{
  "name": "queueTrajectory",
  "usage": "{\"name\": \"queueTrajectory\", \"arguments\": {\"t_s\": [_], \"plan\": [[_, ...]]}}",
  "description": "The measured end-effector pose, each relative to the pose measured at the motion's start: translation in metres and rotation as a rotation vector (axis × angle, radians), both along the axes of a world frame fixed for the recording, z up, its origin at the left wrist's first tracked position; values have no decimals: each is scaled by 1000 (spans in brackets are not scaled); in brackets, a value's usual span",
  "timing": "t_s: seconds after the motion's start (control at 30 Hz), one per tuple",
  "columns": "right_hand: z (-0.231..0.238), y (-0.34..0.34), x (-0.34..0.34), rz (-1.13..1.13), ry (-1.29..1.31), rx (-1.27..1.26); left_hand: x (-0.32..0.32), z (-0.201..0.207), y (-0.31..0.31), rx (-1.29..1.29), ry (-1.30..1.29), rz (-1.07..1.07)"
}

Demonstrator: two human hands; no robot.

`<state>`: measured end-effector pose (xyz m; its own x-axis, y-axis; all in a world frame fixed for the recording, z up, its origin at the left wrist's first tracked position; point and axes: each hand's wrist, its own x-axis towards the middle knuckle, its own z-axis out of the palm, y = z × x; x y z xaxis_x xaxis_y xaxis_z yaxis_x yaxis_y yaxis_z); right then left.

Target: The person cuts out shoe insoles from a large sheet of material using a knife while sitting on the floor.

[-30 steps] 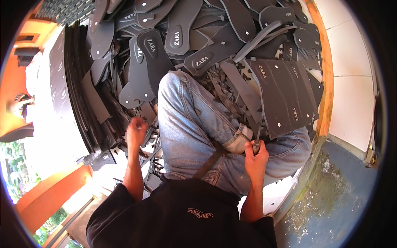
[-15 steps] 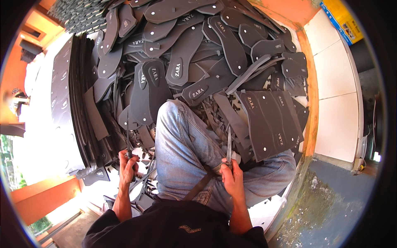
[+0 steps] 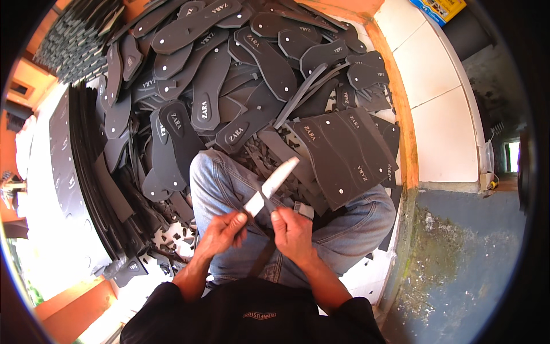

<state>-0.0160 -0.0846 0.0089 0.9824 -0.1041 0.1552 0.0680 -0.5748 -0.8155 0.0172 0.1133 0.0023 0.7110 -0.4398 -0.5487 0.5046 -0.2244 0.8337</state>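
My left hand (image 3: 222,234) is closed round the handle end of a knife (image 3: 272,186), whose broad bright blade slants up and to the right. My right hand (image 3: 293,234) grips a second, narrower dark knife (image 3: 266,196), which points up and to the left. The two blades cross above my lap, and I cannot tell whether they touch. Both handles are mostly hidden by my fingers. Just beyond my right hand is a small pale grey piece (image 3: 303,210) of unclear kind. Under the hands are my jeans-clad legs (image 3: 220,189), with a dark strap (image 3: 263,258) across the lap.
Dark grey shoe-sole shapes (image 3: 263,63) lie heaped in front of me. A dark sheet (image 3: 346,155) marked with sole outlines rests by my right knee. Stacked sheets (image 3: 89,166) stand at the left. Offcuts (image 3: 252,157) litter the floor; a wooden strip (image 3: 404,114) edges the right side.
Both hands have come together over my lap from apart, bringing the knives to cross. My left hand moved right and the right hand slightly left. The view has shifted to the right.
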Motion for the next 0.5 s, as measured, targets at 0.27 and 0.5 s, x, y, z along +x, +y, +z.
{"name": "queueTrajectory", "arguments": {"t_s": [0.27,0.5], "plan": [[-12,1,-3,58,498,445,5,4,20,357,-538,151],[-6,-16,5,-34,330,316,15,-1,29,387,-225,125]]}}
